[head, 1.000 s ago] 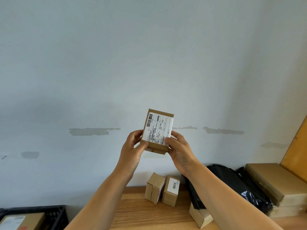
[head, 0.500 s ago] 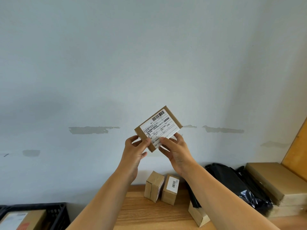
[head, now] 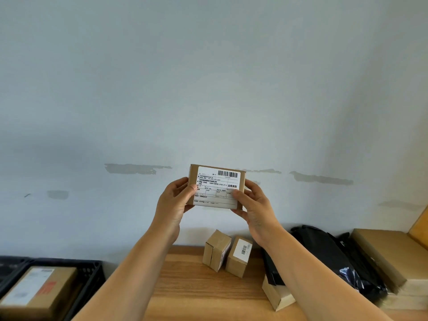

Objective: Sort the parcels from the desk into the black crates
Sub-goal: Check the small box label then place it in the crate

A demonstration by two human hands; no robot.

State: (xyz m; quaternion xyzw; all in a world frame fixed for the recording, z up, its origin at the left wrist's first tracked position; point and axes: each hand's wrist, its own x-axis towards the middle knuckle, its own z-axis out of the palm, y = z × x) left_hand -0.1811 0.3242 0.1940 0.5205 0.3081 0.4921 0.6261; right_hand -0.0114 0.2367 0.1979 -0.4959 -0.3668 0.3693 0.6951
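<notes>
A small brown cardboard parcel (head: 216,186) with a white shipping label facing me is held up in front of the wall, level and in landscape position. My left hand (head: 176,202) grips its left end, thumb on the label. My right hand (head: 252,205) grips its right end the same way. Below, two small brown boxes (head: 216,250) (head: 238,257) stand side by side on the wooden desk (head: 196,293). A black crate (head: 89,281) at the lower left holds a larger labelled box (head: 39,290).
A black plastic mailer bag (head: 324,256) lies on the desk to the right, over a flat box (head: 276,297). Flat brown boxes (head: 389,256) are stacked at the far right beside a wooden panel (head: 420,225). A pale wall stands right behind the desk.
Both hands have turned the parcel clockwise from upright, through a tilt, to level, so the label now reads horizontally. The desk items have not moved.
</notes>
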